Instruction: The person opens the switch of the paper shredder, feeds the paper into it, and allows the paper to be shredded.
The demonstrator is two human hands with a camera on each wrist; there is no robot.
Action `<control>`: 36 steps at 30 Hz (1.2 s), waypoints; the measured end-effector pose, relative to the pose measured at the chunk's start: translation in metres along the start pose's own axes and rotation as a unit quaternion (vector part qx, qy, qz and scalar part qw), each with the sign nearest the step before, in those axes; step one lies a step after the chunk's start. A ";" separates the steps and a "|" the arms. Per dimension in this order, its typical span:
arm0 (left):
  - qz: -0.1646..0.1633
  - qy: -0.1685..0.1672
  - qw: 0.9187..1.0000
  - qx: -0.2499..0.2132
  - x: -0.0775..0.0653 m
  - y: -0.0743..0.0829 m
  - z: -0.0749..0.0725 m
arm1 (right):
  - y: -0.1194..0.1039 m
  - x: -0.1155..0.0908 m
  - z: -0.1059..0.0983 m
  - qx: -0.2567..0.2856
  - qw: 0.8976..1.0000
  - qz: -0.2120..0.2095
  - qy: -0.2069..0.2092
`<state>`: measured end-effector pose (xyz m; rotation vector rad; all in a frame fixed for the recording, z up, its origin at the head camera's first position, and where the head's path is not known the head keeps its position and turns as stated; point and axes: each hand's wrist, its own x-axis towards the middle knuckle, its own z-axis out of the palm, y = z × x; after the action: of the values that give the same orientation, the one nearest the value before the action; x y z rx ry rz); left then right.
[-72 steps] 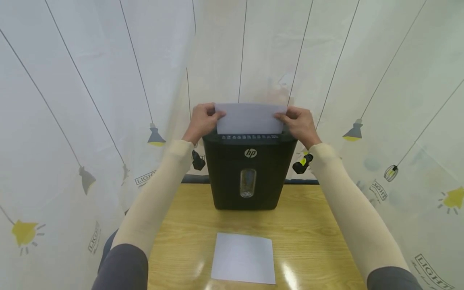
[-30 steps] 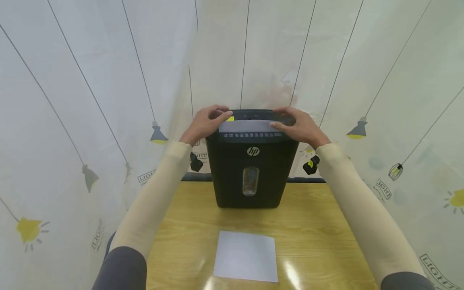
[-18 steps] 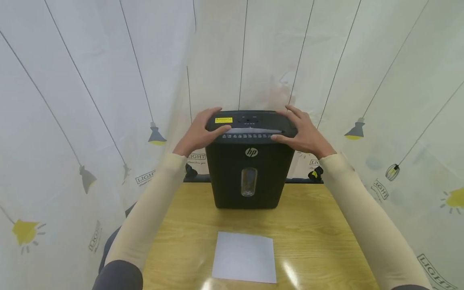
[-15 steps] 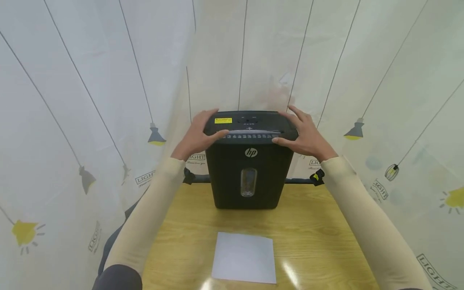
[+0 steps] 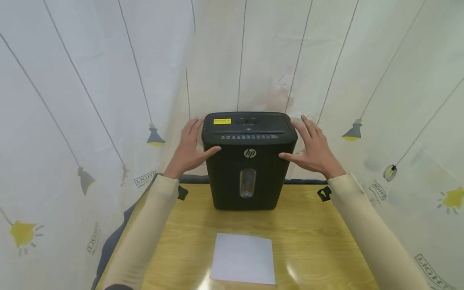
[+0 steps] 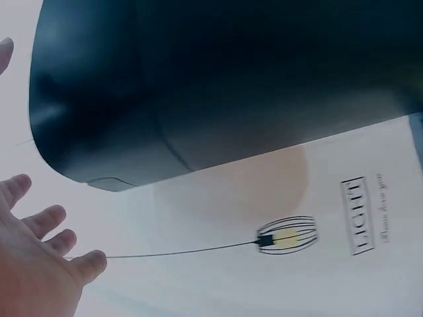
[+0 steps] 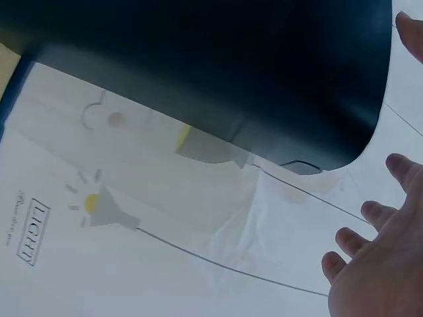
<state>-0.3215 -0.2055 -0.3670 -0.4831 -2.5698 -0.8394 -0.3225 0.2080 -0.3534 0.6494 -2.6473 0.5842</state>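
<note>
HP paper shredder (image 5: 226, 177) stands upright on the wood-grain bench (image 5: 308, 225), between your left grip (image 5: 187, 151) and right grip (image 5: 316, 151); both released, fingers spread near its sides. Logo (image 5: 249, 153) faces you; narrow feed slot (image 5: 250, 133) runs left-right. Casing smooth, black, tapering downward. White paper sheet (image 5: 243, 259) lies flat nearer you.
</note>
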 end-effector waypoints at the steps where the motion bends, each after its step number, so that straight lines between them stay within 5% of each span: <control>1: -0.005 0.001 1.000 -0.006 -0.004 -0.002 0.001 | 0.001 -0.003 0.002 0.000 1.000 0.002 0.000; 12: -0.054 0.007 0.997 -0.061 -0.045 -0.027 0.024 | 0.013 -0.042 0.026 0.012 0.998 0.056 -0.004; 20: -0.093 -0.018 0.993 -0.074 -0.081 -0.047 0.046 | 0.018 -0.067 0.053 0.027 0.998 0.064 -0.004; 36: -0.151 -0.065 0.980 -0.115 -0.153 -0.063 0.108 | 0.016 -0.120 0.124 0.054 0.994 0.090 -0.042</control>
<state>-0.2449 -0.2173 -0.5484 -0.2176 -2.7209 -1.2595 -0.2598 0.2055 -0.5145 0.4754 -2.7878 0.7710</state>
